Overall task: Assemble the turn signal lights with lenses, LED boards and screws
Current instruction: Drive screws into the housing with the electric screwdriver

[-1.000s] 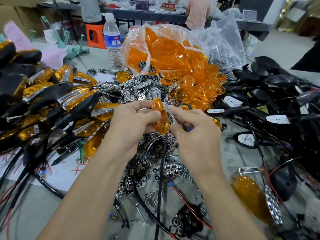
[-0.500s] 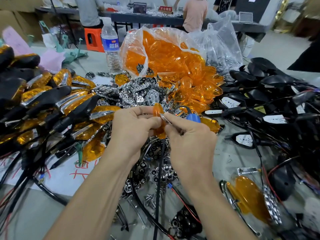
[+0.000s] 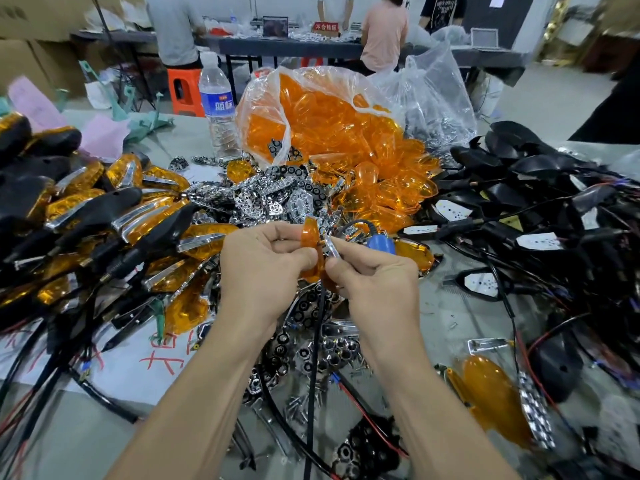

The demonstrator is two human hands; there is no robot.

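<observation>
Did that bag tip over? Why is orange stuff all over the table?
Yes, it looks spilled. The clear plastic bag gapes open, and orange lenses have tumbled out of its mouth into a heap on the table. Small screws also lie scattered loose, closer to the camera. I can't see anything broken.

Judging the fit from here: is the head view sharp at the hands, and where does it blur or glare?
Head view: sharp at the centre, where the left hand grips the amber lens and the right hand pinches a chrome trim; smeared toward the lower right corner; wide-angle bending at the edges; glare on the plastic bag.
</observation>
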